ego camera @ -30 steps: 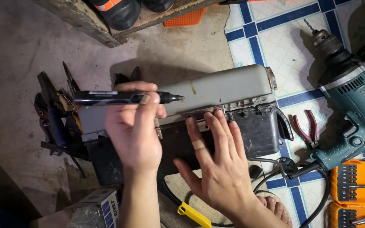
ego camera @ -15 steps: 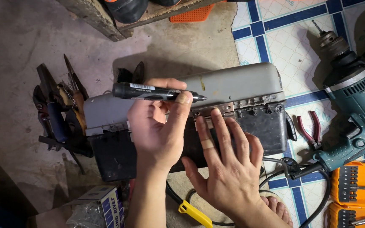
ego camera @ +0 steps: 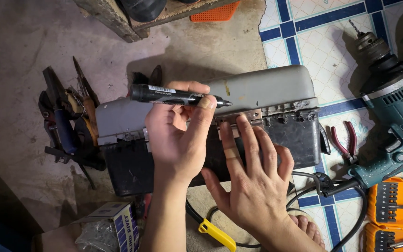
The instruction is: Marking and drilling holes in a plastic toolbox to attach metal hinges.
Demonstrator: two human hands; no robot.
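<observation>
Working on the floor, over a long box lying at the middle of the view: a grey rounded metal lid (ego camera: pixel 267 88) at the 12 o'clock side, a black lower body (ego camera: pixel 299 135) at the 6 o'clock side, and a thin bare-metal hinge strip (ego camera: pixel 246 115) running between them.

Pinching a black marker pen (ego camera: pixel 178 96) in the left hand (ego camera: pixel 178 140), thumb and fingers closed round the barrel, tip uncapped and pointing toward 3 o'clock. Hovering the tip just over the grey lid, close above the hinge strip; touching or not, cannot tell.

Pressing the right hand (ego camera: pixel 253 182) flat on the black lower body, fingers spread, holding nothing, fingertips reaching the strip. Wearing a pale plaster (ego camera: pixel 230 153) on one finger.

Judging progress: box lid and body lying together and steadied, pen brought to the spot, yet no drawn mark showing on the strip or lid near the tip, so marking likely only beginning.

Lying around: a teal electric drill (ego camera: pixel 397 107) at 3 o'clock on blue-and-white floor tiles (ego camera: pixel 323 28), red-handled pliers (ego camera: pixel 343 140) beside the box end, an orange drill-bit case (ego camera: pixel 397 205) at 4 o'clock, a heap of dark hand tools (ego camera: pixel 66 126) at 9 o'clock on bare concrete (ego camera: pixel 24 46), a small cardboard carton (ego camera: pixel 117 224) at 7 o'clock.
</observation>
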